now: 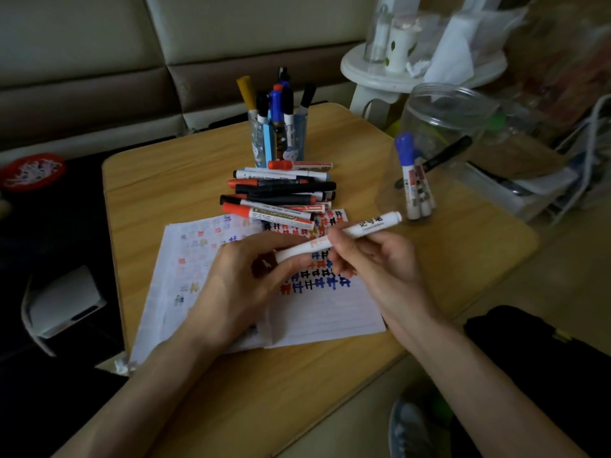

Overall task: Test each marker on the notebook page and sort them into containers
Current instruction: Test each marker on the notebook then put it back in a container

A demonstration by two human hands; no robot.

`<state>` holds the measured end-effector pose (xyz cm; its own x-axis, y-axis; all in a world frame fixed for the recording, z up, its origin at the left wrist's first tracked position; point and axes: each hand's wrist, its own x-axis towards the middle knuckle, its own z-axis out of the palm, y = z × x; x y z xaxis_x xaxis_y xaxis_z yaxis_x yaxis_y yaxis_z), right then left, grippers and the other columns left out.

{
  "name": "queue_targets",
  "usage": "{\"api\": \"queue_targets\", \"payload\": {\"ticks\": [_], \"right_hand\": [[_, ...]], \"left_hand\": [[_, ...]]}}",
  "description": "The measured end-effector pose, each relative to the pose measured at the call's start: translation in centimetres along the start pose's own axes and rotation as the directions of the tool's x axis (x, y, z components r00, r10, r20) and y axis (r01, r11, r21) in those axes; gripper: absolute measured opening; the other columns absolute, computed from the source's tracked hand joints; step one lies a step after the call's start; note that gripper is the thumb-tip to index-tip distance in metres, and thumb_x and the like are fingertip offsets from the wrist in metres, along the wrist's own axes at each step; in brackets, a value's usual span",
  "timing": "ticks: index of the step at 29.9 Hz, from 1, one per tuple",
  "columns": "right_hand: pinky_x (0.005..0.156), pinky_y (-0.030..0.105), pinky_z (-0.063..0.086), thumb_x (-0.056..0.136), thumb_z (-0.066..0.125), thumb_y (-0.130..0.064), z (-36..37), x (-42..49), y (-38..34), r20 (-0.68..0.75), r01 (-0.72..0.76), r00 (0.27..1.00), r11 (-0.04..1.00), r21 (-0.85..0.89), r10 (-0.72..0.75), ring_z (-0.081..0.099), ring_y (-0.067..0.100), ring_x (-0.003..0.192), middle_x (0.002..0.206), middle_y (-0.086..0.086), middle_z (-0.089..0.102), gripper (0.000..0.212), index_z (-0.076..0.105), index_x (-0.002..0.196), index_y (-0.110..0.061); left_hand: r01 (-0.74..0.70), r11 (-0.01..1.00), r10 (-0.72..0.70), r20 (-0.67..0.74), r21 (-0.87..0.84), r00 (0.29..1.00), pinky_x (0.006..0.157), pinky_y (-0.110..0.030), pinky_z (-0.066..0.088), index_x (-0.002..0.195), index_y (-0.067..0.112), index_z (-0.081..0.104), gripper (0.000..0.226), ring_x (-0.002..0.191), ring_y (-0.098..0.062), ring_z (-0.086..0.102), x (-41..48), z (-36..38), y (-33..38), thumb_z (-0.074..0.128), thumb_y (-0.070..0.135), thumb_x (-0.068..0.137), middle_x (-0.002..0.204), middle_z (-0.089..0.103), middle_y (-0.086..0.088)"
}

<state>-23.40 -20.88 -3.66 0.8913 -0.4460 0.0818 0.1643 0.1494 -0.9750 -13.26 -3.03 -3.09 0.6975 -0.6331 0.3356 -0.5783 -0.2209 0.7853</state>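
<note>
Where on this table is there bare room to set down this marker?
Bare wood lies left of the notebook and marker pile, along the near edge, and right of your right hand near the clear jar. The centre is crowded.

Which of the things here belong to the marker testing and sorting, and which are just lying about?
In the job: white marker, gripped by left hand and right hand; notebook; marker pile; blue pen holder; clear jar.
Lying about: white round stand; red disc; white box.
</note>
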Motion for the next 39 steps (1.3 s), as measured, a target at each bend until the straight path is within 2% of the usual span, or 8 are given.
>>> {"api": "queue_targets", "payload": {"ticks": [5, 9, 14, 18, 27, 33, 37, 39], "right_hand": [[0.059, 0.023, 0.052, 0.094, 0.07, -0.014, -0.4, -0.3, -0.5, 0.002, 0.047, 0.999, 0.997, -0.054, -0.047, 0.064, 0.02, 0.066, 0.079, 0.014, 0.073, 0.017, 0.074, 0.1, 0.002], [0.059, 0.02, 0.05, 0.098, 0.065, -0.016, -0.9, -0.5, -0.9, 0.037, 0.021, 0.999, 0.996, -0.089, -0.018, 0.062, 0.018, 0.067, 0.08, 0.011, 0.071, 0.02, 0.071, 0.099, 0.003], [0.081, 0.035, 0.053, 0.09, 0.074, -0.038, -0.9, -0.8, -0.8, 0.01, -0.035, 0.999, 0.995, -0.091, 0.036, 0.069, 0.033, 0.094, 0.102, 0.028, 0.07, 0.056, 0.066, 0.108, 0.013], [0.093, 0.04, 0.055, 0.085, 0.074, -0.039, 0.0, -1.1, -0.5, -0.048, -0.081, 0.995, 0.996, 0.034, 0.083, 0.069, 0.029, 0.109, 0.11, 0.018, 0.075, 0.038, 0.076, 0.108, -0.009], [0.092, 0.035, 0.06, 0.098, 0.061, -0.008, 0.4, -0.9, -1.0, 0.013, 0.012, 1.0, 1.0, 0.017, -0.012, 0.071, 0.037, 0.105, 0.104, 0.018, 0.077, 0.017, 0.067, 0.105, 0.006], [0.091, 0.034, 0.059, 0.097, 0.061, -0.007, 0.3, -1.0, -1.5, 0.05, 0.002, 0.999, 1.0, 0.017, -0.003, 0.072, 0.031, 0.099, 0.103, 0.018, 0.077, 0.016, 0.066, 0.103, 0.006], [0.094, 0.038, 0.059, 0.095, 0.062, -0.014, 0.9, -1.0, -1.0, 0.016, 0.01, 1.0, 0.998, 0.06, -0.011, 0.072, 0.03, 0.105, 0.107, 0.019, 0.076, 0.025, 0.065, 0.112, 0.004], [0.089, 0.029, 0.058, 0.093, 0.064, -0.018, 1.3, -1.1, -0.9, -0.003, 0.01, 1.0, 0.999, 0.038, -0.01, 0.073, 0.019, 0.102, 0.107, 0.015, 0.077, 0.03, 0.066, 0.117, 0.0]], "left_hand": [[-0.019, 1.0, 0.019, 0.016, -0.005, 1.0, 0.068, -0.036, 0.054, 0.118, 0.026, 0.074, 0.03, 0.08, -0.015, 0.07, 0.0, 0.4, 0.6, 0.064, 0.041, 0.093, 0.091, 0.075, 0.011], [-0.075, 0.993, 0.07, 0.046, 0.096, 0.996, 0.064, -0.018, 0.046, 0.115, 0.024, 0.074, 0.034, 0.078, -0.006, 0.064, 0.0, 0.4, 1.0, 0.054, 0.044, 0.097, 0.085, 0.068, 0.017], [-0.068, 0.991, 0.065, 0.026, 0.117, 0.998, 0.063, -0.028, 0.049, 0.114, 0.027, 0.076, 0.039, 0.075, -0.01, 0.066, -0.4, 0.2, 1.3, 0.057, 0.053, 0.093, 0.085, 0.072, 0.015], [-0.053, 0.988, 0.051, 0.014, 0.146, 0.999, 0.061, -0.029, 0.05, 0.114, 0.031, 0.076, 0.035, 0.07, -0.009, 0.067, -0.7, 0.5, 1.2, 0.062, 0.053, 0.09, 0.081, 0.074, 0.013], [-0.005, 0.997, -0.002, 0.089, 0.08, 0.996, 0.057, -0.036, 0.047, 0.116, 0.034, 0.074, 0.037, 0.064, -0.017, 0.063, -0.4, 0.4, 1.1, 0.052, 0.053, 0.093, 0.073, 0.07, 0.007], [0.049, 0.999, -0.045, 0.175, -0.016, 0.984, 0.054, -0.021, 0.044, 0.115, 0.032, 0.075, 0.037, 0.066, -0.017, 0.062, -0.2, -0.1, 1.3, 0.053, 0.05, 0.091, 0.076, 0.071, 0.004], [0.056, 0.998, -0.052, 0.118, -0.031, 0.992, 0.061, -0.038, 0.053, 0.109, 0.04, 0.074, 0.028, 0.07, -0.02, 0.067, -0.4, 0.1, 0.7, 0.057, 0.052, 0.091, 0.081, 0.074, 0.004], [0.038, 0.999, -0.038, 0.067, -0.003, 0.997, 0.061, -0.045, 0.053, 0.11, 0.041, 0.074, 0.025, 0.069, -0.022, 0.068, -0.5, 0.5, 0.4, 0.058, 0.053, 0.094, 0.08, 0.074, 0.003]]}}
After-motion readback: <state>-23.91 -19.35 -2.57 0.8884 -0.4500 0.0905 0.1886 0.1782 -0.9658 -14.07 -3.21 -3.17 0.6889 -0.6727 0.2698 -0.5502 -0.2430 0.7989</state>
